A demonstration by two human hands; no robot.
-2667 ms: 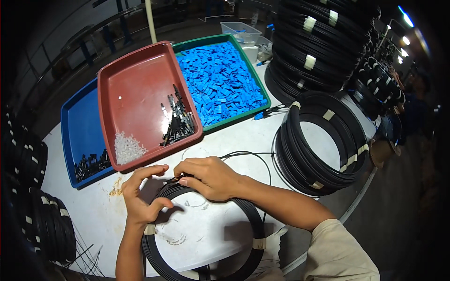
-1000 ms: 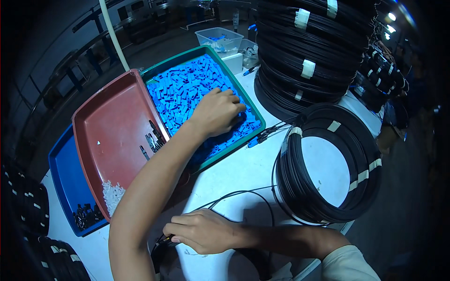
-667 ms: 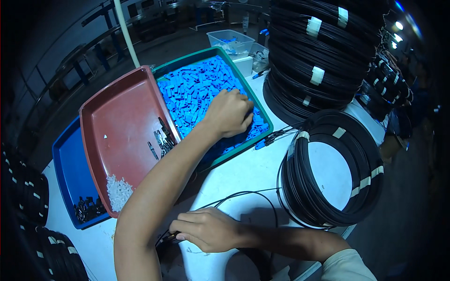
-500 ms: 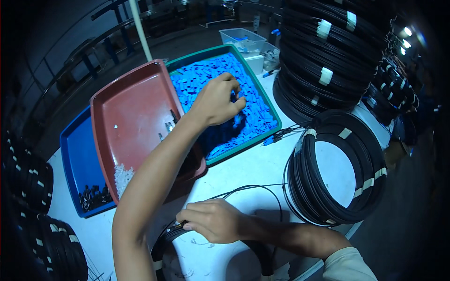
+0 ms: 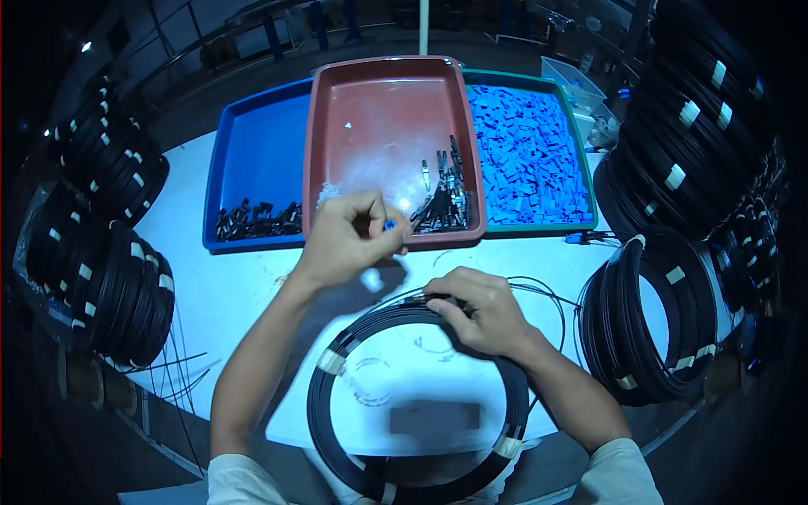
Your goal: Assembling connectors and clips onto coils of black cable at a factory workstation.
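Pinching a blue piece (image 5: 389, 225) mid-frame, your left hand (image 5: 345, 242) apparently readies it; your right hand (image 5: 486, 313) grips the black coil (image 5: 319, 404); next, alignment likely matters.

I count three shallow rectangular trays here: one blue plastic tray (image 5: 265, 147), one brownish-red plastic tray (image 5: 391, 126), one green plastic tray (image 5: 539, 227). Two bare hands, left hand (image 5: 349, 240) and right hand (image 5: 486, 311); one round black cable ring (image 5: 318, 404); probably three taped black coil bundles (image 5: 135, 295) in the leftward gloom.
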